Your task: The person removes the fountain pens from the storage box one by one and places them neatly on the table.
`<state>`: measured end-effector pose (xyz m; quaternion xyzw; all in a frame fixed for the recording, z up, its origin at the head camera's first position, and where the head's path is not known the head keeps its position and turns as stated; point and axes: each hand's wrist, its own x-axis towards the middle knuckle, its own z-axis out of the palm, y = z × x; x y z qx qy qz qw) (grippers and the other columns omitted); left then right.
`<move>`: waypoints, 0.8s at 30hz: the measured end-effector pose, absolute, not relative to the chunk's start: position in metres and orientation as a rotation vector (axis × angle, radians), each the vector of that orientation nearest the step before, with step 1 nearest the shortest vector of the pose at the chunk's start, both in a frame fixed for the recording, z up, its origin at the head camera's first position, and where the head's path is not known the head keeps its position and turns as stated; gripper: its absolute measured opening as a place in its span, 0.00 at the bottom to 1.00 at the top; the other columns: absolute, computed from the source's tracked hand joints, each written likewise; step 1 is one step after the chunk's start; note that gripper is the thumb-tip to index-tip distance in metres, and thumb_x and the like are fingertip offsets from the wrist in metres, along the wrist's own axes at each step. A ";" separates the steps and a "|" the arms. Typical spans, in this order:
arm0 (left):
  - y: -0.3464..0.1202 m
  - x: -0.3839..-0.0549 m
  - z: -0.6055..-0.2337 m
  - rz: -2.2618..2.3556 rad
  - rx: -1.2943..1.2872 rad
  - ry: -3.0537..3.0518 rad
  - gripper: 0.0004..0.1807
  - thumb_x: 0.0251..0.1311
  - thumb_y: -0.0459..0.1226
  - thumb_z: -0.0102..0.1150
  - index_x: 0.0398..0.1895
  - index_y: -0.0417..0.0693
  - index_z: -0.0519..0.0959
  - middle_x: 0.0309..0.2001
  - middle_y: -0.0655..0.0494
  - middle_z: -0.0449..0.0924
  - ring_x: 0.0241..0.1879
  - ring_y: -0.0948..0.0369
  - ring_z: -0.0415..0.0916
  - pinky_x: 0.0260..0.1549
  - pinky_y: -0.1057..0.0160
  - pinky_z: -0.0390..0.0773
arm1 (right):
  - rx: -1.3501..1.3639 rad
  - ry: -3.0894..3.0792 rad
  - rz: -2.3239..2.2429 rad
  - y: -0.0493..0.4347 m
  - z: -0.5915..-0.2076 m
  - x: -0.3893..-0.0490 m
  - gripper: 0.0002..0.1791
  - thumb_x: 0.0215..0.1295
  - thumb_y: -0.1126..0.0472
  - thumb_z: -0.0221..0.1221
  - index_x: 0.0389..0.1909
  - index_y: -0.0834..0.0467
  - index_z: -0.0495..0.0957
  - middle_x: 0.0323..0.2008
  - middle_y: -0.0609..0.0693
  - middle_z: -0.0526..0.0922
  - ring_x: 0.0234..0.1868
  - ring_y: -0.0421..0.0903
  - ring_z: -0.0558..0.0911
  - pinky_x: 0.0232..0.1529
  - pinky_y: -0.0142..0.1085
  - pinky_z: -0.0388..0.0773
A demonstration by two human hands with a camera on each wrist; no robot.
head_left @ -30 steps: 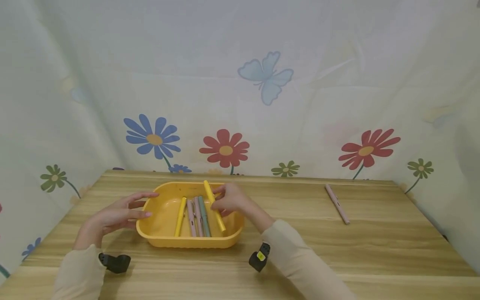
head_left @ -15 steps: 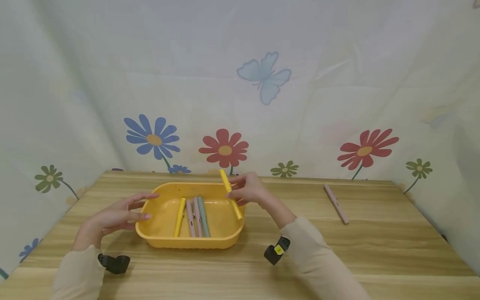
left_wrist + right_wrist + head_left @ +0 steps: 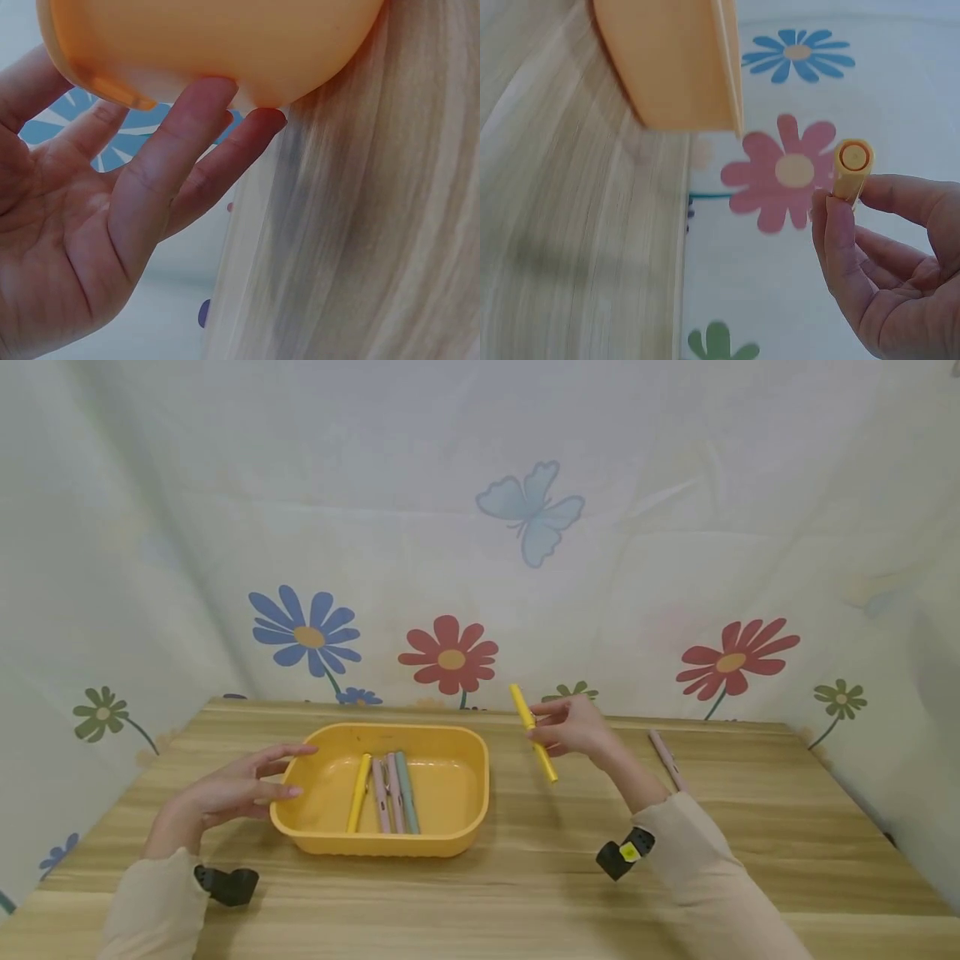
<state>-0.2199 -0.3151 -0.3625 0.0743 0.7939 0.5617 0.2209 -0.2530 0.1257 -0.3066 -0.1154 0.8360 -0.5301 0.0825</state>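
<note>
A yellow pen [image 3: 534, 733] is pinched in my right hand [image 3: 573, 727], held tilted above the table to the right of the yellow plastic basket [image 3: 375, 845]. The right wrist view shows the end of this pen [image 3: 853, 161] between thumb and fingers. My left hand [image 3: 232, 789] grips the basket's left rim, and in the left wrist view its fingers [image 3: 172, 142] touch the basket's outer wall. Inside the basket lie another yellow pen [image 3: 360, 793], two pink pens [image 3: 382, 797] and a grey-green pen [image 3: 407, 793], side by side.
A single pink pen [image 3: 666, 760] lies on the wooden table [image 3: 450, 906] at the right, partly hidden by the right forearm. A flower-patterned curtain [image 3: 637, 568] hangs behind the table's far edge.
My right hand has carried the yellow pen up out of the basket and to the right, beyond its right rim. The left hand and basket stay about where they were.
</note>
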 end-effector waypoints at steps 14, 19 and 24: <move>-0.318 -0.219 -0.366 1.554 0.224 2.165 0.37 0.58 0.35 0.57 0.68 0.43 0.51 0.68 0.30 0.34 0.62 0.35 0.49 0.44 0.47 0.76 | -0.134 2.589 -1.547 0.205 -0.323 -0.260 0.28 0.55 0.65 0.61 0.56 0.72 0.67 0.43 0.66 0.79 0.30 0.43 0.82 0.35 0.42 0.81; -0.317 -0.220 -0.367 1.563 0.226 2.157 0.38 0.57 0.35 0.57 0.68 0.43 0.51 0.68 0.30 0.33 0.63 0.34 0.47 0.44 0.47 0.76 | -0.059 2.636 -1.512 0.233 -0.326 -0.260 0.29 0.57 0.64 0.60 0.58 0.72 0.66 0.45 0.67 0.78 0.30 0.42 0.82 0.36 0.42 0.81; -0.315 -0.221 -0.366 1.562 0.229 2.172 0.38 0.57 0.35 0.58 0.68 0.43 0.51 0.68 0.29 0.34 0.62 0.35 0.52 0.44 0.47 0.76 | -0.025 2.660 -1.497 0.260 -0.328 -0.262 0.30 0.58 0.63 0.60 0.58 0.73 0.64 0.43 0.65 0.79 0.29 0.39 0.81 0.35 0.40 0.81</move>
